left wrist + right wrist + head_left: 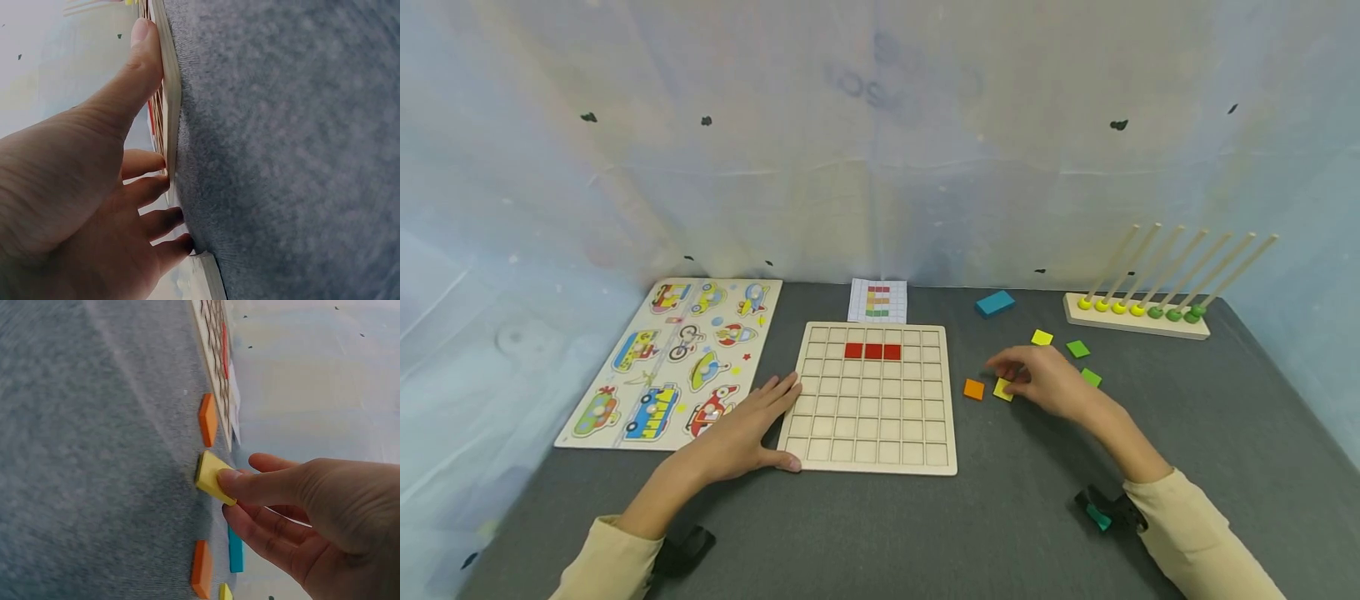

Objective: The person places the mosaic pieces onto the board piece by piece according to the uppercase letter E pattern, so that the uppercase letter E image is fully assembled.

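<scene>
Yellow square tile [209, 475], tilted, pinched between thumb and finger of person's right grip [1054, 382], right of pale wooden grid board [867, 452] on dark grey tabletop [880, 533]. Orange square tile [973, 389] lies between tile and board. Left grip [743, 435] spread, touching board's left edge. Three red square tiles [873, 352] sit side by side in board's second row from far edge.

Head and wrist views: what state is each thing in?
Left hand: fingers spread, touching the grid board
Right hand: pinching a yellow tile
That yellow tile: tilted
Grid board: flat, partly filled
Red tiles: seated in one row
Orange tiles: loose, flat
Green tiles: loose, flat
Blue block: loose, flat
Other yellow tile: loose, flat
Bead stand: upright, beads lowered
Puzzle board: flat, piece seating unclear
Pattern card: pattern side up
</scene>
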Demonstrator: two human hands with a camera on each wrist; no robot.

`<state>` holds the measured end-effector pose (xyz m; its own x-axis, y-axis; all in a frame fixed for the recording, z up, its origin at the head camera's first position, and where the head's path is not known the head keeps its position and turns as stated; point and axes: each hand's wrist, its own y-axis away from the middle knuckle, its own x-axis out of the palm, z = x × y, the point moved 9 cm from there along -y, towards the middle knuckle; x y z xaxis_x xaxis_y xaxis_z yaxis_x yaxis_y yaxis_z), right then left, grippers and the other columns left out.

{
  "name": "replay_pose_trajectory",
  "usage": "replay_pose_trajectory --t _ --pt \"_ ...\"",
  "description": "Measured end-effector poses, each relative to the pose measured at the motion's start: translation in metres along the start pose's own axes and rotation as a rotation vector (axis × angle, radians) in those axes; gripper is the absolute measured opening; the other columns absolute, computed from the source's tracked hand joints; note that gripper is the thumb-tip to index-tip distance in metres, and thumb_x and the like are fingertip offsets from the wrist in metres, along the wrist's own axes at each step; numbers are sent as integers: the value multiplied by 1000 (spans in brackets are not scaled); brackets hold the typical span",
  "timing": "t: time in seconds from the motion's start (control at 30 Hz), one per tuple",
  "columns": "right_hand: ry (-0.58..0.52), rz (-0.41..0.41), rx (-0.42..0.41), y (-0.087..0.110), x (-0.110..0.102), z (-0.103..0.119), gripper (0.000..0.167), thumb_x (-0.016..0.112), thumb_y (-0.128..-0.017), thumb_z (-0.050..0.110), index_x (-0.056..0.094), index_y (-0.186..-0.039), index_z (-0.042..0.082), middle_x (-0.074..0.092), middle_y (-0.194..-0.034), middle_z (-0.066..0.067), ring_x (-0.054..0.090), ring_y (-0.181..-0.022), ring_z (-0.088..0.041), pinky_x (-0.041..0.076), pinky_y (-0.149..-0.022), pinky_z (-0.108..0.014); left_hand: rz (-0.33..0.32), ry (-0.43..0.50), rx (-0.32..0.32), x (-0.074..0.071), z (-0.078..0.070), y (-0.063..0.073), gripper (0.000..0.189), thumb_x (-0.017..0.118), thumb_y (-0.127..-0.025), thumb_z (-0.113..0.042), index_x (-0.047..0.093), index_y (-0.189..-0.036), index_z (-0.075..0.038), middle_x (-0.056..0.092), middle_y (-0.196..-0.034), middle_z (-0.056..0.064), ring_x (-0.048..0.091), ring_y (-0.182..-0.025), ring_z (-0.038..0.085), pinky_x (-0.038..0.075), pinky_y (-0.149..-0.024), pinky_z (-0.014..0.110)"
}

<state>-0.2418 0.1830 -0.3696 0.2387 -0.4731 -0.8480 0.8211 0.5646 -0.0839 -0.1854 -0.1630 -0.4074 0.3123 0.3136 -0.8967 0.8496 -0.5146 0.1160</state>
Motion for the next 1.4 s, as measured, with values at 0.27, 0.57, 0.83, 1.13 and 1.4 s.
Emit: replay_pose_trajectory --t 0.27,0.57,0.83,1.13,1.4 --pt "-3 20 33 -6 -5 2 37 74 -81 -7 67 -117 -4 69 -93 -5 65 -85 -20 57 -74 -34 -5 18 0 -1 -1 1 107 74 -75 -59 28 -154 -2 20 -161 17 15 -146 44 22 -113 62" --pt "-26 -24 -29 -19 0 9 36 72 -81 -9 68 -117 -3 70 -97 -8 65 -87 -21 56 -77 -36 -8 16 6 0 0 0 107 74 -76 -59 28 -154 -2 19 -161 16 14 -146 43 21 -114 61" --pt "-20 -57 -91 -33 9 22 35 73 -82 -7 69 -116 -1 70 -98 -9 65 -88 -19 57 -76 -36 -5 14 3 1 0 0 107 74 -76 -58 28 -154 -2 19 -161 16 14 -146 43 20 -114 60" --pt "-44 -27 -109 -53 17 41 34 72 -84 -7 68 -117 -2 70 -98 -9 64 -88 -20 57 -78 -36 -10 6 12 1 1 0 107 74 -75 -59 29 -154 -2 19 -161 16 15 -146 43 20 -114 60" --pt "-50 4 -149 -74 31 57 33 72 -85 -5 68 -117 0 70 -96 -7 63 -88 -19 56 -78 -34 -12 4 15 0 0 0 106 74 -76 -58 29 -154 -2 19 -161 17 15 -146 43 21 -114 60"
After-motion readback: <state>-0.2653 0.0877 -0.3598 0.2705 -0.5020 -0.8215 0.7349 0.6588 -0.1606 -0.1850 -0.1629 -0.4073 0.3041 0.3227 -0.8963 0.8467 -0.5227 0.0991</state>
